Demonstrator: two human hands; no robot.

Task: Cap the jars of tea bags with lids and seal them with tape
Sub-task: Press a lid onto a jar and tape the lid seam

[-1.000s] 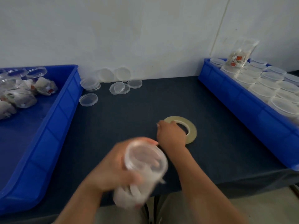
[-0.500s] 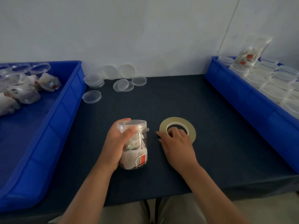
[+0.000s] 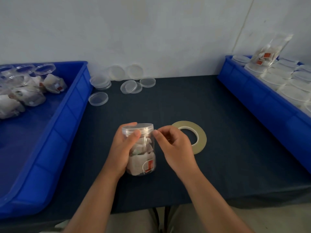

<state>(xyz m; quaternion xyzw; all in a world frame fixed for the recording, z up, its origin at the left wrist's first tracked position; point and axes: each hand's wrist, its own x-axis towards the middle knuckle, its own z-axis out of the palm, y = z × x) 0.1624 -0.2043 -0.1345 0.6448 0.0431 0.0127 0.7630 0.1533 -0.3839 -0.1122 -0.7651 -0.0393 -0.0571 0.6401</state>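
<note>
Right hand [image 3: 175,146] now off tape roll [image 3: 201,136], pinched beside jar [image 3: 143,159], hold unclear; left hand [image 3: 121,148] around jar.

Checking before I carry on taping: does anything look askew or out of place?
Yes. In the right bin, at its far end, one jar of tea bags leans tilted on top of the capped jars, which stand upright. Nothing looks spilled or damaged.

Clear capped jar [image 3: 142,153] of tea bags upright on table; tape roll [image 3: 193,137] flat just right.
</note>
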